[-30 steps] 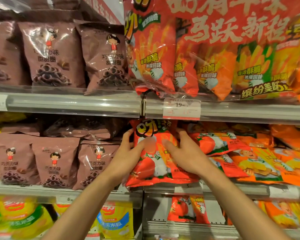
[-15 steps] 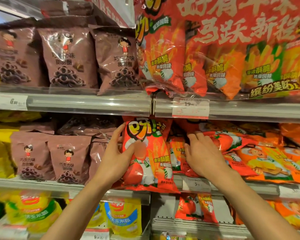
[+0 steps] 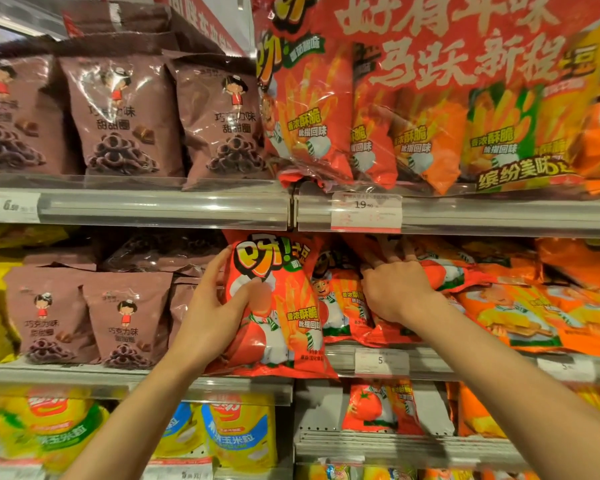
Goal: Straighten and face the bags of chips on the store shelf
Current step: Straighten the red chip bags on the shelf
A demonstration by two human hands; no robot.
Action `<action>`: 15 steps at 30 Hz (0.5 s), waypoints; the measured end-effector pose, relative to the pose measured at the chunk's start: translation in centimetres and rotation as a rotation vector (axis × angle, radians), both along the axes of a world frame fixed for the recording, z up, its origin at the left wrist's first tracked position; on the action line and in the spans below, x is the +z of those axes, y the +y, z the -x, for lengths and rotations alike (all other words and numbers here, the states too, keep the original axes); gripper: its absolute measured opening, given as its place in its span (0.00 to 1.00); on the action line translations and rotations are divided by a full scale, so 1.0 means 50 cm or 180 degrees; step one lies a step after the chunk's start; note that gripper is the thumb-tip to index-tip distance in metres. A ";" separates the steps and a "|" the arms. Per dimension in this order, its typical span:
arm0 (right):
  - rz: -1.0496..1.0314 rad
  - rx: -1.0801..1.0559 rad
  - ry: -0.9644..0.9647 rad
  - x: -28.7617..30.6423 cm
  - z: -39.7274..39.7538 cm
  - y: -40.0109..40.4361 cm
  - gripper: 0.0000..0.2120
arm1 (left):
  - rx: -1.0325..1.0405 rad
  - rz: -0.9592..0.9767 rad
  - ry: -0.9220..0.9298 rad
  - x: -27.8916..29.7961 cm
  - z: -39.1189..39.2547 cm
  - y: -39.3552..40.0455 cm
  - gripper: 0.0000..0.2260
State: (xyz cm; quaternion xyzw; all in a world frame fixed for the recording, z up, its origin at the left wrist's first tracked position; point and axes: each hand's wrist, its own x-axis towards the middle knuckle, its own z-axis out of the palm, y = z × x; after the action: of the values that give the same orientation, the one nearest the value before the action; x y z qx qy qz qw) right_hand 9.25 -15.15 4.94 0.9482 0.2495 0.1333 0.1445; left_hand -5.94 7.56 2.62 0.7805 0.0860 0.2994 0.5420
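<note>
The left hand grips the front red chip bag, fingers curled round its left edge, thumb across its face. The bag stands upright on the middle shelf, straighter than before. The right hand has moved rightward off that bag; its fingers now curl over the top of the tilted red bags behind.

Red tomato-print chip bag beside brown chocolate-ring bags, orange bags, yellow corn bags.
</note>
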 end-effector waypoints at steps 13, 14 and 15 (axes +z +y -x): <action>-0.0302 -0.0494 -0.0239 -0.024 -0.006 -0.070 0.32 | -0.0055 -0.0014 -0.0035 -0.005 0.007 0.003 0.25; -0.0327 -0.0470 -0.0219 -0.022 -0.003 -0.067 0.32 | -0.0056 -0.0015 -0.0039 -0.005 0.008 0.005 0.25; -0.0365 -0.0434 -0.0206 -0.021 0.000 -0.062 0.32 | -0.0050 -0.0009 -0.0039 -0.005 0.008 0.007 0.25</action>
State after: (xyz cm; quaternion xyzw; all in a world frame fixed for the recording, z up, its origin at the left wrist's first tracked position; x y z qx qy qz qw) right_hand 9.26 -18.23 3.88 0.9649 0.1715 0.1678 0.1067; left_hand -6.35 7.90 2.38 0.7801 0.0761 0.3000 0.5438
